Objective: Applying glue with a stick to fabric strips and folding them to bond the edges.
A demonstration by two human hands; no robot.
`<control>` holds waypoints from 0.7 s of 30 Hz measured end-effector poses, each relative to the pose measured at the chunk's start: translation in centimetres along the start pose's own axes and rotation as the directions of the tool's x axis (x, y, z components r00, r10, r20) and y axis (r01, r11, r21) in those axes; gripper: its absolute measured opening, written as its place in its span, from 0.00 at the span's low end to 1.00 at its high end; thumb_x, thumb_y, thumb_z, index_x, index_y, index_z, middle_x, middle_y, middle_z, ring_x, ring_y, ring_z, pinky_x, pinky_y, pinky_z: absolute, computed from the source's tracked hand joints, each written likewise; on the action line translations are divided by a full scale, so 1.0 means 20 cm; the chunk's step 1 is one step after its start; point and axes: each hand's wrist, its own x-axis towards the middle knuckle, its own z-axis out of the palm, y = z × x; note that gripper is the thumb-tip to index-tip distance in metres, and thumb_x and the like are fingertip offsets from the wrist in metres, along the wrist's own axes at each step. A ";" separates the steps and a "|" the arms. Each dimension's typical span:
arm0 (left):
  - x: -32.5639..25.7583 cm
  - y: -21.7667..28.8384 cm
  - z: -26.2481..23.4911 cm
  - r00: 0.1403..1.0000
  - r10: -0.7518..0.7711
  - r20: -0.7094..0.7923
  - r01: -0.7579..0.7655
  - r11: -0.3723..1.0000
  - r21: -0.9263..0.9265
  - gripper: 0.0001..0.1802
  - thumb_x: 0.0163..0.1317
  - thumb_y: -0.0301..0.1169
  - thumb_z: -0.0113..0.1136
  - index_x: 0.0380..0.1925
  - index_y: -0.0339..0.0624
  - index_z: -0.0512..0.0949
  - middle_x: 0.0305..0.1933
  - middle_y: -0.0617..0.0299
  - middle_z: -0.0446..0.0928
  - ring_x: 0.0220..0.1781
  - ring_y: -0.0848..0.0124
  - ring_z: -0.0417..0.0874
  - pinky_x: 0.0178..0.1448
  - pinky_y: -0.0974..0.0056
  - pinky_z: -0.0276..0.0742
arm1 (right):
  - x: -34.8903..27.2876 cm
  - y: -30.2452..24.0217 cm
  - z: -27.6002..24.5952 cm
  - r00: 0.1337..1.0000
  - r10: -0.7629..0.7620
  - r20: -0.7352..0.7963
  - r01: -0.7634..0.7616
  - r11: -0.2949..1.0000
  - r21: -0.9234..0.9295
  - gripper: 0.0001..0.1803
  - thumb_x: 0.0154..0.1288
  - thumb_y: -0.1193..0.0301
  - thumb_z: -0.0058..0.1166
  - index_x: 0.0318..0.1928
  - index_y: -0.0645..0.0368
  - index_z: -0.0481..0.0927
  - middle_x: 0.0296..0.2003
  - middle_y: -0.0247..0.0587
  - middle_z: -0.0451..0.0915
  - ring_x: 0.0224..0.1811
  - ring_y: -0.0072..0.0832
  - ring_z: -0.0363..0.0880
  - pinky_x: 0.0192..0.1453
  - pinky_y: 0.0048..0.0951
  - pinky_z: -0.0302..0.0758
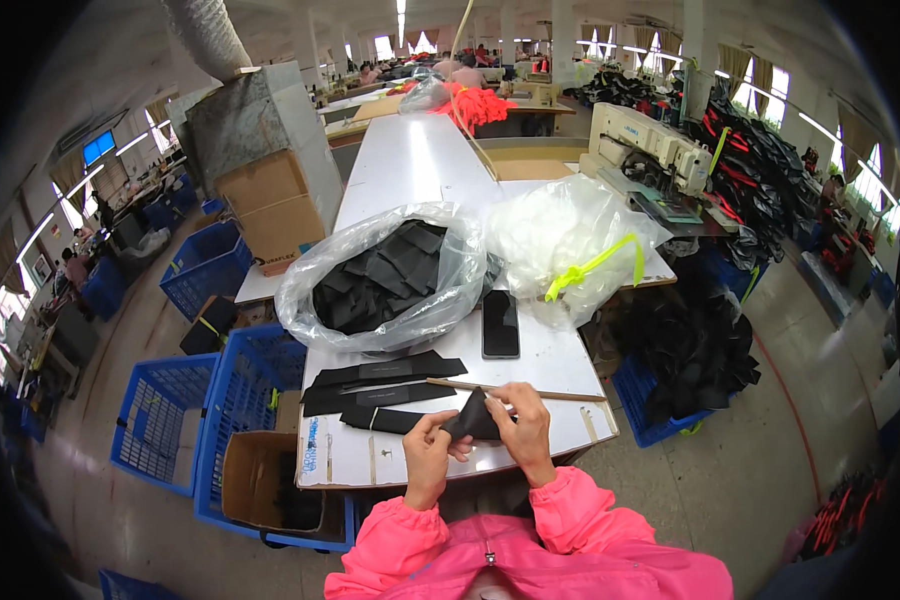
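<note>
Close to the front edge of the white table (560, 440), both my hands grip a black fabric piece (467, 416). My left hand (430, 448) pinches its lower left part, while the fingers of my right hand (522, 428) close on its right side. A folded corner stands up between them. Left of my hands, two dark fabric strips (395, 368) (380, 397) lie side by side. Another black strip (375, 417) extends from under my left hand. Just beyond my hands is a thin wooden stick (530, 392). Farther back rests a black phone (500, 328).
A clear plastic bag (460, 300) of black fabric pieces stands beyond the strips, beside a whitish bag (540, 225) with a yellow-green tie. Blue crates (170, 420) and a cardboard box (260, 500) flank the left; a crate (645, 415) heaped with black fabric and a sewing machine (650, 140) are right.
</note>
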 end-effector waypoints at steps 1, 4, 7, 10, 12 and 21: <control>0.00 0.00 0.01 1.000 -0.002 0.007 0.002 1.000 -0.002 0.12 0.63 0.20 0.45 0.45 0.30 0.75 0.27 0.50 0.80 0.22 0.71 0.81 0.24 0.71 0.78 | -0.03 0.01 -0.01 0.995 0.058 0.076 -0.060 0.998 0.024 0.09 0.55 0.78 0.60 0.38 0.64 0.79 0.27 0.42 0.78 0.26 0.29 0.78 0.30 0.26 0.75; -0.01 -0.01 0.05 0.996 -0.054 0.066 0.060 0.994 -0.097 0.13 0.64 0.22 0.48 0.48 0.29 0.73 0.30 0.50 0.81 0.24 0.70 0.81 0.26 0.71 0.79 | -0.10 0.05 0.00 0.982 0.144 0.125 -0.154 0.985 0.077 0.07 0.57 0.78 0.59 0.37 0.66 0.80 0.27 0.43 0.78 0.26 0.27 0.78 0.29 0.26 0.75; -0.05 -0.01 0.11 0.990 -0.074 0.118 0.091 0.986 -0.142 0.14 0.65 0.24 0.49 0.49 0.29 0.72 0.29 0.51 0.81 0.22 0.71 0.81 0.23 0.71 0.78 | -0.12 0.03 0.01 0.983 0.171 0.059 -0.177 0.979 0.100 0.07 0.57 0.79 0.58 0.38 0.66 0.80 0.28 0.44 0.79 0.26 0.25 0.79 0.28 0.24 0.75; -0.06 -0.03 0.12 0.996 -0.049 0.077 0.059 0.990 -0.126 0.14 0.66 0.24 0.49 0.50 0.30 0.72 0.27 0.50 0.80 0.19 0.70 0.80 0.20 0.71 0.76 | -0.12 0.01 0.01 0.991 0.136 0.018 -0.137 0.985 0.106 0.07 0.57 0.80 0.58 0.38 0.66 0.80 0.33 0.43 0.80 0.28 0.24 0.80 0.28 0.23 0.76; -0.06 -0.03 0.12 0.999 -0.031 0.038 0.035 0.994 -0.103 0.13 0.66 0.23 0.48 0.49 0.31 0.73 0.26 0.51 0.79 0.18 0.71 0.79 0.19 0.72 0.74 | -0.12 -0.01 0.00 0.980 0.198 0.015 -0.194 0.934 0.300 0.08 0.56 0.80 0.59 0.38 0.65 0.80 0.40 0.47 0.80 0.36 0.33 0.82 0.38 0.28 0.79; -0.04 0.04 0.01 0.992 0.087 0.095 -0.105 0.972 0.212 0.12 0.65 0.21 0.47 0.43 0.38 0.78 0.24 0.62 0.78 0.19 0.83 0.74 0.20 0.78 0.64 | -0.06 0.04 -0.11 0.729 0.298 0.616 -0.638 0.623 0.453 0.07 0.61 0.74 0.58 0.36 0.67 0.80 0.37 0.38 0.81 0.37 0.25 0.80 0.40 0.23 0.77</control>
